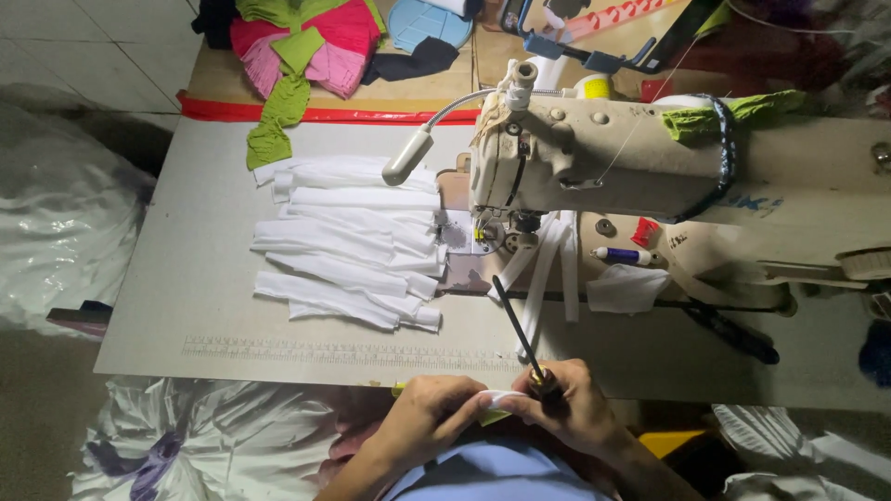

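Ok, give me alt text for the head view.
Both hands, left hand and right hand, pinch a white fabric strip at the table edge; the right also grips a black pointed tool. Beyond: sewing machine, stacked white strips.

- We see our two bare hands, the left hand (436, 413) and the right hand (571, 408), at the bottom centre of the frame.
- No rings, gloves or watch show on them.
- Our forearms are uncovered.
- A light blue garment covers our body at the bottom edge, between the arms.
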